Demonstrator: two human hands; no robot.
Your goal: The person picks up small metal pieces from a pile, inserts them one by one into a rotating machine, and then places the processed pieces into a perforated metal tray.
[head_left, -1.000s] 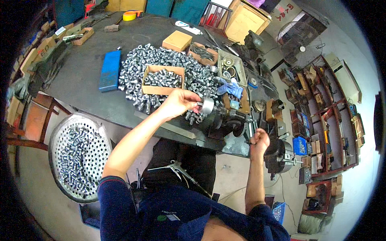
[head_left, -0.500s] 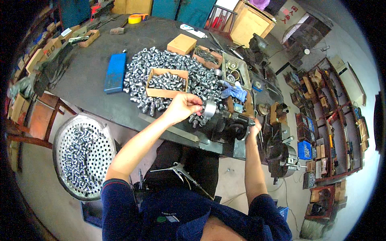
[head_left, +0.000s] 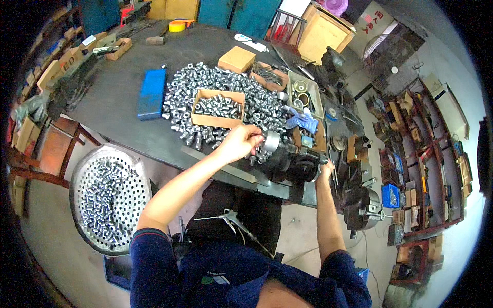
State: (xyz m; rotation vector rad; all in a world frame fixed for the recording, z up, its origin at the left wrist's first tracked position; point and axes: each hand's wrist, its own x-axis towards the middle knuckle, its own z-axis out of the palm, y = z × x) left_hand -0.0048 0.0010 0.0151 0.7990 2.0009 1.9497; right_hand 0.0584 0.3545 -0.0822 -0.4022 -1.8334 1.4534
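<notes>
A dark bench-mounted spindle device (head_left: 300,167) stands at the table's near edge, with a bright round metal chuck (head_left: 271,140) on its left end. My left hand (head_left: 240,145) is at the chuck's left face, fingers pinched together. Whatever sits between those fingertips is too small to make out. At the device's right end my right hand (head_left: 324,172) has its fingers closed around a part that the hand itself mostly hides. Behind the chuck spreads a large heap of shiny metal fittings (head_left: 205,79). An open cardboard box (head_left: 218,121) holding more fittings stands within the heap.
Left of the heap lies a blue box (head_left: 152,95). A perforated metal basket (head_left: 136,203) with fittings stands low at the left. Blue gloves (head_left: 302,120) and a tray of rings (head_left: 314,100) lie behind the device. An air blow gun (head_left: 231,216) is near my lap.
The whole view has shifted slightly. My right hand sits a little lower at the device's right end. My left hand stays at the chuck's face, fingers still pinched.
</notes>
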